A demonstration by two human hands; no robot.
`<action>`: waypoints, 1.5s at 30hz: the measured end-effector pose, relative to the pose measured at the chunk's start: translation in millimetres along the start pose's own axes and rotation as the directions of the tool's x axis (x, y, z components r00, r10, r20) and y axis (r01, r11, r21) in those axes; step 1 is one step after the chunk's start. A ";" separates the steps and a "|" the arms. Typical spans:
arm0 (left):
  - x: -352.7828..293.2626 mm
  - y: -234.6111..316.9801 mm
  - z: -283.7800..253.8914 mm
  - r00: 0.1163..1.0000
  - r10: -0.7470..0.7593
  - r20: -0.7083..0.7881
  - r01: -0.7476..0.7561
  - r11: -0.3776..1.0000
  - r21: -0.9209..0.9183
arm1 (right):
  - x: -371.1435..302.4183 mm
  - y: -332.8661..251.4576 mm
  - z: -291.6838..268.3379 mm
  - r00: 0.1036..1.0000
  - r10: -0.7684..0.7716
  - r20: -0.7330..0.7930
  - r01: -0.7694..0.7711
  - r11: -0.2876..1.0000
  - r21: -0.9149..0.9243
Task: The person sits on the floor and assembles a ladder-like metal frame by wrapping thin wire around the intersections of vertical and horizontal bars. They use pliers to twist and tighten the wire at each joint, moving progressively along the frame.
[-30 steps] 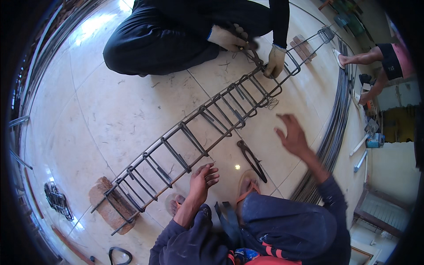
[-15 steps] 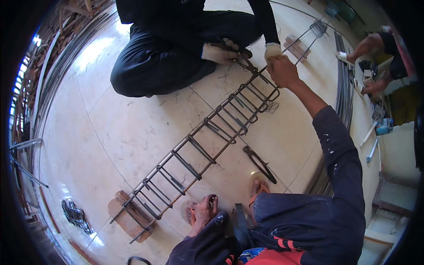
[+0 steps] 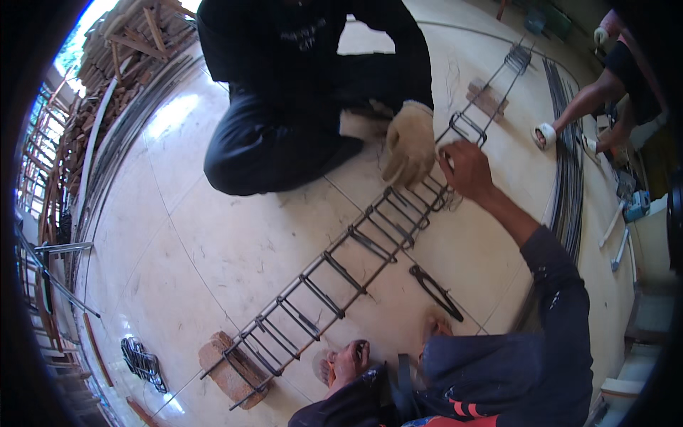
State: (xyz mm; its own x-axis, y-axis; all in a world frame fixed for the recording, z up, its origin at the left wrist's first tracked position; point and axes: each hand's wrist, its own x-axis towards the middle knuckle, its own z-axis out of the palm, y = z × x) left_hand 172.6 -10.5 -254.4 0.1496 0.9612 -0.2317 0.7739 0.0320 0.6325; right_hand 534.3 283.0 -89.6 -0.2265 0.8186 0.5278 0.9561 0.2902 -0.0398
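Note:
A long rebar cage (image 3: 341, 274) of dark bars and square stirrups lies diagonally across the pale tiled floor. It rests on a brick (image 3: 222, 361) at the near end and a wooden block (image 3: 487, 96) at the far end. My right hand (image 3: 466, 171) is stretched out to the cage's upper part, its fingers closed on a bar beside several bunched stirrups. A co-worker in black squats opposite, their gloved hand (image 3: 409, 142) on the same spot, almost touching mine. My left hand is hidden; only my dark sleeve and my sandalled foot (image 3: 347, 363) show near the lower edge.
A dark two-handled metal tool (image 3: 435, 292) lies on the floor right of the cage. A bundle of long bars (image 3: 569, 178) runs along the right, where another person's sandalled feet (image 3: 546, 135) stand. Loose stirrups (image 3: 142, 363) lie lower left. Timber and bars are stacked at the left.
My right arm swung from the floor at my right up to the cage by the co-worker's glove. My left hand left the cage and dropped out of view. The view moved closer.

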 end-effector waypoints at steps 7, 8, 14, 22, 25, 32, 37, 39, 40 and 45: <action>0.9 -9.3 8.8 0.999 0.015 -0.042 -0.014 1.000 0.024 | -46.8 -13.9 -3.6 0.992 0.087 0.093 -0.100 0.983 0.153; 2.6 -12.8 11.7 0.998 0.020 -0.061 -0.019 1.000 0.012 | -48.7 -18.3 -6.2 0.985 0.120 0.120 -0.142 0.971 0.193; -8.4 -2.3 -8.2 0.990 0.104 -0.090 -0.107 0.994 -0.022 | -100.9 -31.8 -7.2 0.931 -0.086 0.354 -0.021 0.958 0.287; 59.7 44.1 -70.1 0.756 0.576 -0.311 -0.607 0.795 -0.002 | -246.0 -54.0 -14.9 0.470 0.167 0.867 -0.463 0.883 0.081; 69.5 46.8 -66.7 0.782 0.568 -0.256 -0.606 0.790 -0.096 | -289.6 -78.6 -19.8 0.391 0.229 0.891 -0.549 0.835 0.027; 51.4 44.9 -29.0 0.896 0.432 -0.106 -0.444 0.857 -0.259 | -319.5 -95.5 -14.1 0.478 0.321 0.817 -0.681 0.723 0.114; 47.3 51.7 -13.8 0.954 0.291 -0.068 -0.296 0.888 -0.351 | -299.2 -93.8 -12.3 0.427 0.304 0.852 -0.673 0.736 0.075; 49.6 53.2 -13.3 0.978 0.202 -0.056 -0.207 0.891 -0.404 | -290.7 -96.7 -11.7 0.395 0.259 0.882 -0.613 0.789 0.043; 51.2 53.0 -13.4 0.982 0.173 -0.081 -0.191 0.898 -0.396 | -288.9 -100.0 -10.2 0.425 0.250 0.870 -0.605 0.793 0.068; 72.5 46.0 -21.7 0.879 0.414 -0.237 -0.433 0.901 -0.031 | -278.5 -102.6 -10.4 0.394 0.288 0.873 -0.666 0.744 0.055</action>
State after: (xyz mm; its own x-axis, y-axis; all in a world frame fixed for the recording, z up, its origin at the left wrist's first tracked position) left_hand 205.6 66.6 -226.1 0.3060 0.9229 0.2337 0.6131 -0.3788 0.6933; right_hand 501.2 20.1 -223.7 0.0243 0.8386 -0.5442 0.8520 -0.3022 -0.4275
